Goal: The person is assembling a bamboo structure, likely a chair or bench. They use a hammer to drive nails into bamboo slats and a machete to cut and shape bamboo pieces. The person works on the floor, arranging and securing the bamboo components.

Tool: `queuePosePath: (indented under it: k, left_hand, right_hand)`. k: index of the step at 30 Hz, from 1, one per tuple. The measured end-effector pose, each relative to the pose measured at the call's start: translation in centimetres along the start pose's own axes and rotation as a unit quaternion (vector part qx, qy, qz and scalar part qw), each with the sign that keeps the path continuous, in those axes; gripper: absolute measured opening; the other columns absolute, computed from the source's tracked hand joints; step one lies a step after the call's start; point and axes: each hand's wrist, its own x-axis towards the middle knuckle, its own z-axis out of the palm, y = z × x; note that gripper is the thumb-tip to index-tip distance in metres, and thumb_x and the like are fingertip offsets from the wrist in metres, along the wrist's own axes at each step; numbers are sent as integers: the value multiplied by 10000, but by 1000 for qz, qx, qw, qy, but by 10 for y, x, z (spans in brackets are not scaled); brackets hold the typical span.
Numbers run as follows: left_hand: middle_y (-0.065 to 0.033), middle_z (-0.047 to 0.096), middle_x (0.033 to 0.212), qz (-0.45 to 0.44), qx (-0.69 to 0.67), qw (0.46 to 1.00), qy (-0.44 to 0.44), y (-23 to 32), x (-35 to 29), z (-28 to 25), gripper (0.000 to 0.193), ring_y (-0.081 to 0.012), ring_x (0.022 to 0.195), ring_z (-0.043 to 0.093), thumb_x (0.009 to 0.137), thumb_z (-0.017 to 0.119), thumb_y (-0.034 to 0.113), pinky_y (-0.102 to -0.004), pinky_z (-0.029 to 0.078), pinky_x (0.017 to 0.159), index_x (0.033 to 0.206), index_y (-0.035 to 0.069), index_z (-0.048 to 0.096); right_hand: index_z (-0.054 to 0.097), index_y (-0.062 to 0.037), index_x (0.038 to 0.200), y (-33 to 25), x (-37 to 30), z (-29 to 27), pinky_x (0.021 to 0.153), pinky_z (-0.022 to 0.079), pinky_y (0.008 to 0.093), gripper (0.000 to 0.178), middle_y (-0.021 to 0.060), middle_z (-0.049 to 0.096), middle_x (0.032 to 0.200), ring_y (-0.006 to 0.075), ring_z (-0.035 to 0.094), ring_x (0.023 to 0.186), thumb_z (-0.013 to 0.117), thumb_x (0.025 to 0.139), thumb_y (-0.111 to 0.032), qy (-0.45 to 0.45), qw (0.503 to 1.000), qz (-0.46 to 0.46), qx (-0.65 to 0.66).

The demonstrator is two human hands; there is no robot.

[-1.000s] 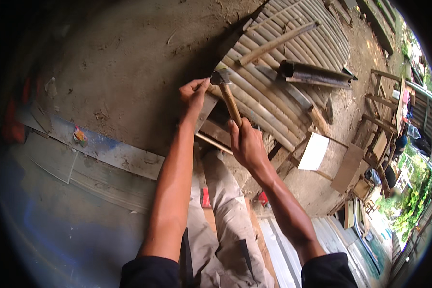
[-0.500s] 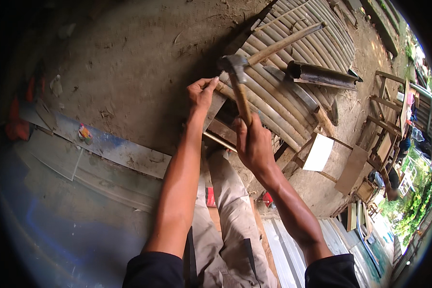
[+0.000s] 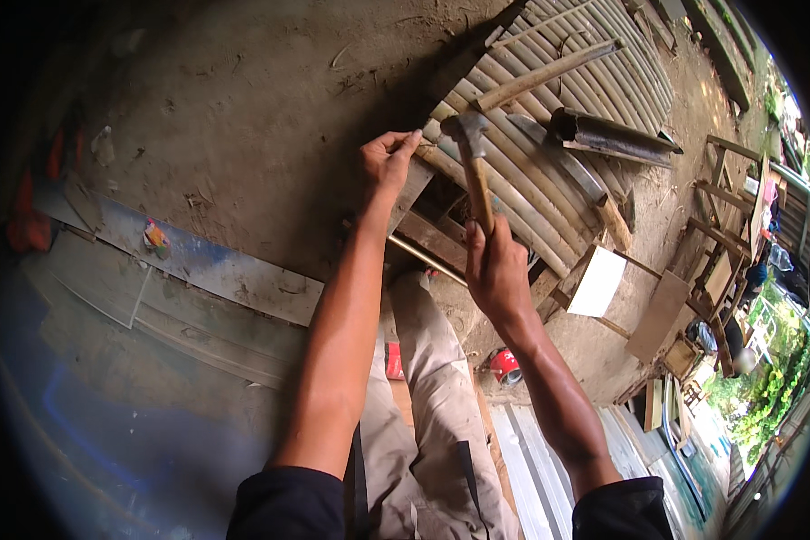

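hammer (image 3: 473,171): wooden handle, metal head, raised head-up just above the near edge of the bamboo panel (image 3: 549,153)
right hand (image 3: 497,270): closed around the lower handle, nearest to the person, below the hammer head
left hand (image 3: 389,162): fingers pinched together at the panel's near-left edge, just left of the hammer head; whether they hold a nail is too small to tell
legs: light trousers (image 3: 432,396) stretched out below both arms, red can (image 3: 506,366) on the ground beside the right forearm
progress: looks mid-stroke, head lifted clear of the slats, not touching; bamboo slats lie side by side over a wooden frame, how many are fixed cannot be told
beyond panel: loose bamboo pole (image 3: 549,74) and dark split tube (image 3: 607,135) lie on top
far: bare dirt ground (image 3: 261,117), wooden frames (image 3: 724,234) at right
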Motion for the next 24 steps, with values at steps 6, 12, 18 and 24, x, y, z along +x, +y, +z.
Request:
queuePosePath:
  k: [6,12,18,24]
  left_hand:
    - [-31,715,896,27,48,998,-32,6,-5,-3,214,-61,828,631,918,734,180,-223,495,734,1016,-10,712]
    - [-62,687,1084,109,-20,994,-4,3,-12,4,245,-91,955,631,942,697,177,-239,505,787,1124,13,672]
    - [-78,700,1060,241,184,952,-36,11,-16,-7,250,-181,967,665,904,706,130,-314,520,851,1137,38,693]
    - [-82,718,1018,253,269,929,-32,27,-13,-7,163,-205,942,681,843,754,88,-323,522,835,998,38,746]
  right_hand:
    - [505,-2,982,13,-6,-6,531,450,495,222,260,588,646,477,625,635,537,1022,-217,19,999,45,-7]
    - [508,-4,927,42,-42,4,514,447,464,256,252,576,635,460,618,609,517,1036,-235,23,994,107,29]
    - [499,-2,880,47,-67,14,486,397,403,312,165,524,586,276,511,516,512,1043,-267,16,985,146,90]
    - [490,3,876,58,-72,11,496,427,426,308,224,549,591,395,596,527,535,1032,-259,2,984,150,100]
